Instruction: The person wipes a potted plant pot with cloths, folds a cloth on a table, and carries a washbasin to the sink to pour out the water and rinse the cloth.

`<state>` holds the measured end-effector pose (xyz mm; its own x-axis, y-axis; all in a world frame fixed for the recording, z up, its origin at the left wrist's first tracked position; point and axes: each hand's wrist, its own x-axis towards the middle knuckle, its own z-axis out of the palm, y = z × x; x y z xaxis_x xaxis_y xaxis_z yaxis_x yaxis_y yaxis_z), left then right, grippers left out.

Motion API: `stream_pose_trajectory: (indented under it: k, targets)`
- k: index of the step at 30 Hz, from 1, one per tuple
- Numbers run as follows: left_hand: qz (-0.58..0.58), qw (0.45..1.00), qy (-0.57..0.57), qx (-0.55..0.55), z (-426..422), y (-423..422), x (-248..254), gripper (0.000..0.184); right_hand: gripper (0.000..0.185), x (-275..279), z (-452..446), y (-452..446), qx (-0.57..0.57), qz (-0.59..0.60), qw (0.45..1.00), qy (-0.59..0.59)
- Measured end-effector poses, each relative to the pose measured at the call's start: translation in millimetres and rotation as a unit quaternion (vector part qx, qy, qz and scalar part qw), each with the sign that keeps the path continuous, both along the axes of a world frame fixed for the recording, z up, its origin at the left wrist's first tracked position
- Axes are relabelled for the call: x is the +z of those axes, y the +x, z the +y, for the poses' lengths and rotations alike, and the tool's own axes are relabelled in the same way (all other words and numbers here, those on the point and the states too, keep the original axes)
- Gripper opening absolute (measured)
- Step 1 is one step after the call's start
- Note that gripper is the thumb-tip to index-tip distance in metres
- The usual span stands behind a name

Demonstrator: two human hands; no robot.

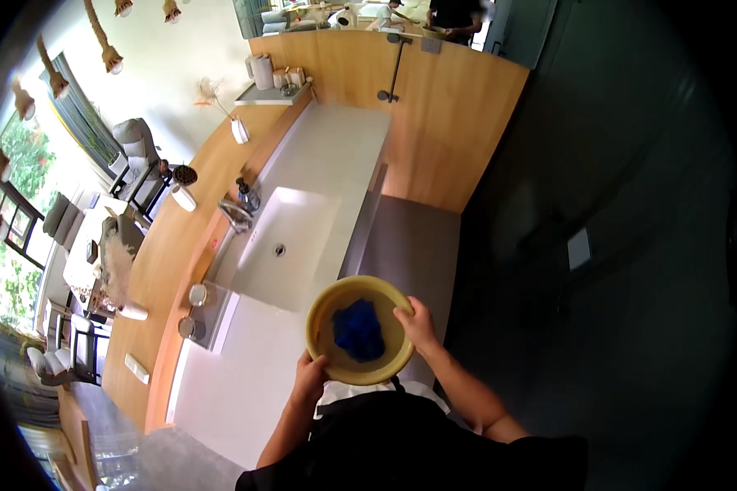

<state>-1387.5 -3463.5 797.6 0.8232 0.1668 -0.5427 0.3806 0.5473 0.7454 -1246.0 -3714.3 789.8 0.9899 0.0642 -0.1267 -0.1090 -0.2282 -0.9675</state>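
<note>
A round yellow basin (325, 296) is held in front of my body, over the near edge of the white counter (246, 372). Inside it lies a crumpled dark blue cloth (358, 331). My left hand (310, 376) grips the basin's rim at the lower left. On the right side of the rim my right hand (418, 324) is closed, its thumb over the edge. Just beyond the basin is a white sink (291, 245) with a drain, a metal faucet (236, 215) and a dark soap bottle (247, 195) on its left side.
Left of the sink, a tray (214, 315) holds glasses. A wooden ledge (168, 254) carries white vases. A wooden partition (450, 123) with a black handle stands ahead, below a mirror. Chairs and a table are at the far left; a dark wall is at the right.
</note>
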Motion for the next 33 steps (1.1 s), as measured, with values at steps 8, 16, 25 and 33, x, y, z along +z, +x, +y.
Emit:
stream_pose_trajectory:
  k: [8,16,25,33]
  targets:
    - [-0.007,0.997,-0.007,0.074,11.3,97.4,-15.1,0.041,0.033,-0.8,35.6,132.3,0.059,0.011,0.998,-0.010]
    - [-0.002,0.991,0.008,0.131,51.6,179.2,-30.2,0.042,0.035,-27.8,97.4,238.2,0.131,0.057,0.989,0.040]
    - [0.022,0.968,0.000,0.249,78.6,221.1,-63.4,0.035,0.044,-30.8,185.9,305.8,0.157,-0.293,0.923,-0.195]
    - [0.048,0.917,-0.026,0.396,61.8,251.1,-90.2,0.036,0.098,-47.9,264.2,322.7,0.689,-0.199,0.634,-0.289]
